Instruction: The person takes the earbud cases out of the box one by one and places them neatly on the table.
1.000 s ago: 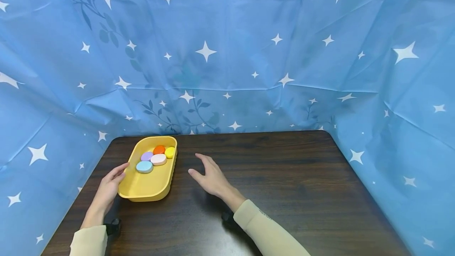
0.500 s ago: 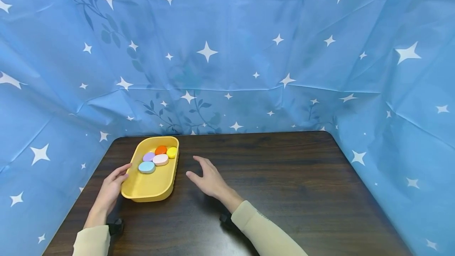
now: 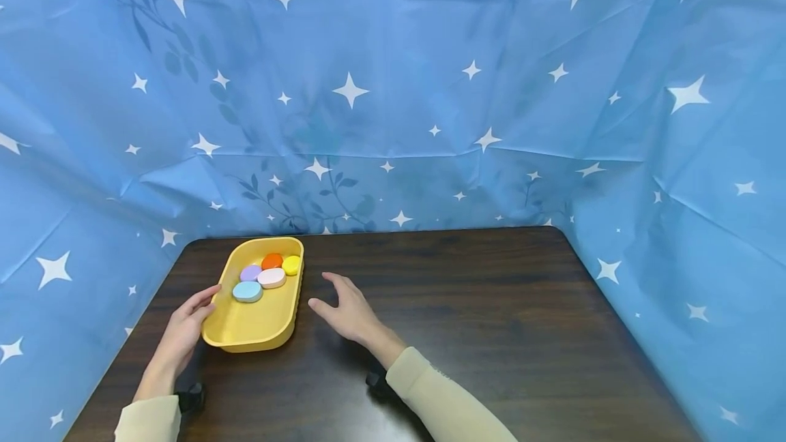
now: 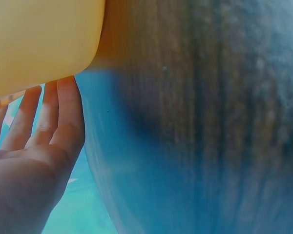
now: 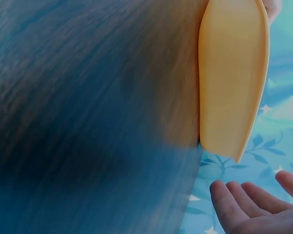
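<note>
From where I stand, I see a big, dark brown table (image 3: 479, 305). It has thin streaks running across it, like wood, and its two far corners are round. The top is a bit shiny, and a pale patch of light glows near the front. A yellow tray (image 3: 252, 329) sits flat on it, over on the left, close to the far edge. The tray is longer than it is wide, with low walls and round corners.

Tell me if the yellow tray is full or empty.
Neither: the yellow tray is partly filled. In the head view, five rounded pieces lie grouped toward its far end; its near end is bare.
</note>
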`<state>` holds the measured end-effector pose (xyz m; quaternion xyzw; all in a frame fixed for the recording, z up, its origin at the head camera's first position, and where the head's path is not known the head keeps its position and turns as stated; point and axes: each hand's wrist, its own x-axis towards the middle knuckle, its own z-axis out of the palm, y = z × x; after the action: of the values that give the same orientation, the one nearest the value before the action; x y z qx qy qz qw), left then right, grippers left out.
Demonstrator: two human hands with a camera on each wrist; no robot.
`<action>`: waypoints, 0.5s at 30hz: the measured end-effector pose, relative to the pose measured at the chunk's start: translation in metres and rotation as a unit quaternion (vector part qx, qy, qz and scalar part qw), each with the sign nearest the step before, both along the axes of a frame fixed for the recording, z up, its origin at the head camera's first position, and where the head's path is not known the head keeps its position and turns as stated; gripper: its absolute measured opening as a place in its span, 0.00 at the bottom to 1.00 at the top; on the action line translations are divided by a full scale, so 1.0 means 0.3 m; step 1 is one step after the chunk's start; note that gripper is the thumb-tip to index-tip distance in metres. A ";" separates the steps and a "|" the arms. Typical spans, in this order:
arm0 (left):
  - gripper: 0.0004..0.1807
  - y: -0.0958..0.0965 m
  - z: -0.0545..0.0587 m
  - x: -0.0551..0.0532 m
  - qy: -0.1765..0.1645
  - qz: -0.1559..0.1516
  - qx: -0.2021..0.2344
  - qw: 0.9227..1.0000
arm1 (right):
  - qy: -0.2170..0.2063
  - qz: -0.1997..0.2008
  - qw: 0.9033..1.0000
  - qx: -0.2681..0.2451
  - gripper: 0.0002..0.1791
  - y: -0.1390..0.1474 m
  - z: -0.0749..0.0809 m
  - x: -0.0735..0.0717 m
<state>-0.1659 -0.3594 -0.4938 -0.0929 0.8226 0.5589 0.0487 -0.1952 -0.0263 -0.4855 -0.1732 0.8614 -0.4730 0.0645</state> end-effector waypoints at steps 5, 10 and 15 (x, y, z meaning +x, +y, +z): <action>0.29 0.011 -0.014 0.004 0.007 0.003 0.026 1.000 | -0.016 0.007 1.000 -0.004 0.36 -0.016 0.006 0.013; 0.29 0.013 -0.016 0.005 0.007 0.002 0.025 1.000 | -0.025 0.014 1.000 -0.012 0.36 -0.036 0.015 0.016; 0.29 0.017 -0.012 0.003 0.007 -0.001 0.021 1.000 | -0.026 0.008 1.000 -0.017 0.36 -0.048 0.015 0.011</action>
<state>-0.1649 -0.3544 -0.4975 -0.0870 0.8112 0.5764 0.0454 -0.1920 -0.0407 -0.4811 -0.1689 0.8501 -0.4911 0.0873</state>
